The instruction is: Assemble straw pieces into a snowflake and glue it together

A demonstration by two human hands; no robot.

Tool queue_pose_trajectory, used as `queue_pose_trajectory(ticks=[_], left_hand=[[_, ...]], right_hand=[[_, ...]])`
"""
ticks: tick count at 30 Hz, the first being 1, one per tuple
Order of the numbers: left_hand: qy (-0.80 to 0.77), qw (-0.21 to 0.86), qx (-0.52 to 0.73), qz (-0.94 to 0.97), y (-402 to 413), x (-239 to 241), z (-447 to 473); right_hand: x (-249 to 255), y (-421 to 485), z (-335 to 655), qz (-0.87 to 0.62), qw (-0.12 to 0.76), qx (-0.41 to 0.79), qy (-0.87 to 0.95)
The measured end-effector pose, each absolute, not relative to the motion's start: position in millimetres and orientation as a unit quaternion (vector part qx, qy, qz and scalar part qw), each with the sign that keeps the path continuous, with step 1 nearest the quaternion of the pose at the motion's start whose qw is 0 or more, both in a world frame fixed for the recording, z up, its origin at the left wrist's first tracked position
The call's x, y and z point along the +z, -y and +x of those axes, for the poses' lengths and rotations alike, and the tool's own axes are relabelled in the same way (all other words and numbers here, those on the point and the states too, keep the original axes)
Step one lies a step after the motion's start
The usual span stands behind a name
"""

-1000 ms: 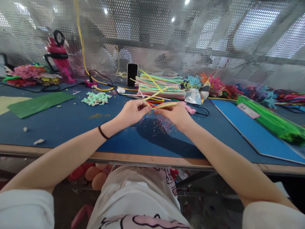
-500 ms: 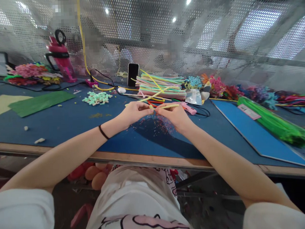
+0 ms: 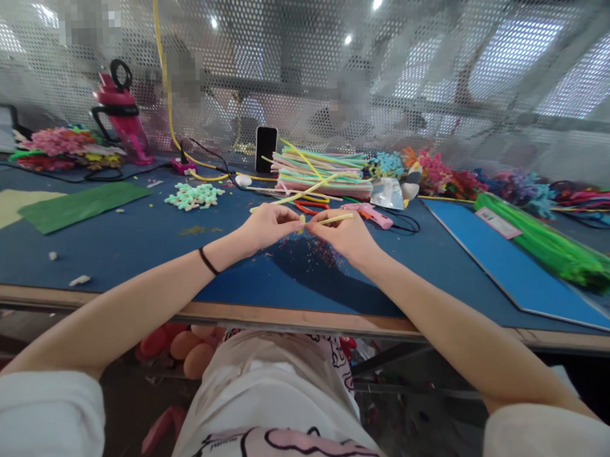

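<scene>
Above the table my left hand [image 3: 272,227] is closed in a pinch, its fingertips on the small bent end [image 3: 301,222] of a yellow pipe cleaner. My right hand [image 3: 346,239] pinches the same pipe cleaner close by, and a straight pale-yellow length [image 3: 337,219] sticks out to the right over its fingers. The fingertips of both hands almost meet. Just behind them lie a longer yellow pipe cleaner [image 3: 311,188], some orange-red ones [image 3: 310,205] and a pink glue gun [image 3: 377,215]. Fine coloured fluff [image 3: 318,250] is scattered beneath the hands.
A stack of pastel pipe cleaners [image 3: 326,171] lies at the back beside an upright phone [image 3: 266,148]. Left are mint-green pieces [image 3: 194,196], green sheets [image 3: 84,205] and a pink bottle [image 3: 124,118]. A blue board [image 3: 516,268] and bagged green pipe cleaners [image 3: 545,240] lie right.
The fingertips have shifted slightly, and the small bent yellow end shows more between them. My right hand has moved a little left and its straight length has tilted. Things on the table stay put.
</scene>
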State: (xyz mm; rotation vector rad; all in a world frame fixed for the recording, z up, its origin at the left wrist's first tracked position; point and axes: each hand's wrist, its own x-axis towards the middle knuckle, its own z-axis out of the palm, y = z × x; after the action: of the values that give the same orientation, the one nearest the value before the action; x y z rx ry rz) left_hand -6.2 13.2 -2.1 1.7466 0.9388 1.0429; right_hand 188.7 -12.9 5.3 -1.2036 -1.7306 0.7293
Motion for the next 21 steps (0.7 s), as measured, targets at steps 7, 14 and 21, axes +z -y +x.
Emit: queue_pose_trajectory(ticks=[7,14,21], left_hand=[[-0.349,0.536,0.435,0.633,-13.8,-6.8,-3.8],[-0.372,0.487,0.440,0.657,-12.5,3.8,-11.4],[-0.388,0.430,0.359,0.732,-5.6,10.6,-13.0]], right_hand=[[-0.4,14.7,181.7,-0.453,0.536,0.322,0.635],[11.2,10.7,190.0,-0.341,0.507,0.562,0.557],[15.0,3.6,198.1,-0.411,0.409,0.586,0.566]])
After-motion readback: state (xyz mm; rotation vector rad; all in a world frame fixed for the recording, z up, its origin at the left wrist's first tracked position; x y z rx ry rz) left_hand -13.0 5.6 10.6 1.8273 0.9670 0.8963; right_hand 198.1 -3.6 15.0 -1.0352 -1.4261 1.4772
